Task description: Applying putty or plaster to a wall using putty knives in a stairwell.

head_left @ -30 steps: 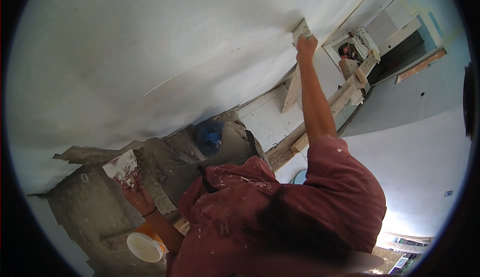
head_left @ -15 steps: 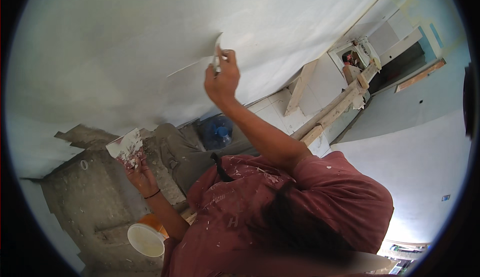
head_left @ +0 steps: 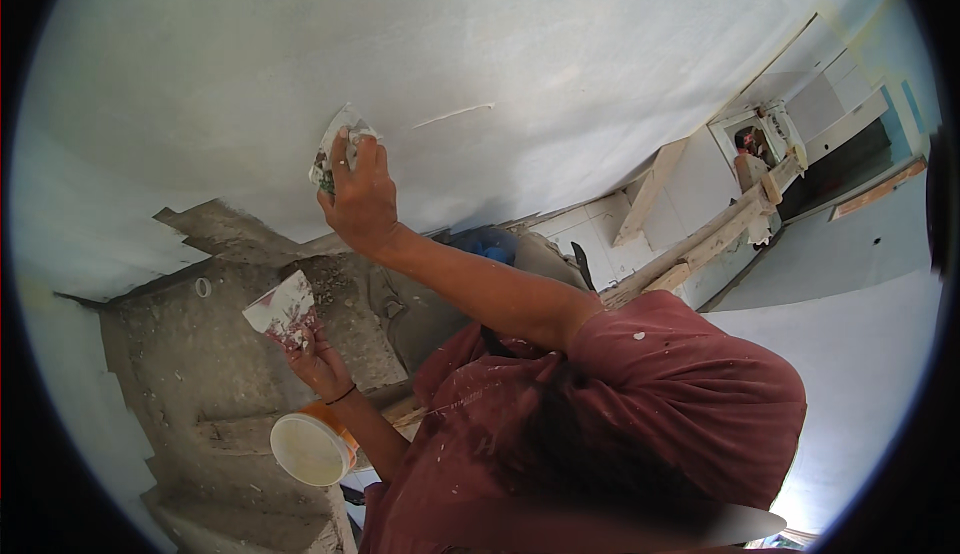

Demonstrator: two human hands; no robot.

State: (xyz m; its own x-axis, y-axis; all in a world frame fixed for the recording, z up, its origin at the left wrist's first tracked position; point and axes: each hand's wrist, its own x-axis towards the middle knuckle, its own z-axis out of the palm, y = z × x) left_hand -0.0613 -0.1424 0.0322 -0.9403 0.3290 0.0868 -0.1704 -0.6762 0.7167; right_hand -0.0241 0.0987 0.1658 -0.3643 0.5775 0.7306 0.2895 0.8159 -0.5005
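My right hand point(head_left: 360, 199) grips a putty knife point(head_left: 341, 122) against the white wall point(head_left: 540, 39), its blade smeared with pale filler. A thin raised white streak point(head_left: 455, 114) runs on the wall to the right of the blade. Lower down, my left hand point(head_left: 315, 364) holds up a broad scraper point(head_left: 275, 309) coated with white and reddish-brown paste. A plastic bucket point(head_left: 305, 451) with a pale inside and orange outside is below my left hand, beside my forearm.
A bare, dirty concrete floor point(head_left: 180, 374) lies at left. A blue plastic bottle point(head_left: 490, 246) is partly hidden by my trousers. Long timber planks point(head_left: 720, 239) run diagonally at right above white tiles point(head_left: 590, 239), toward cluttered things near a dark opening point(head_left: 845, 154).
My right hand and knife have swept leftward and down along the wall, from upper right to middle left. My left hand with the scraper has shifted right; the view has shifted too.
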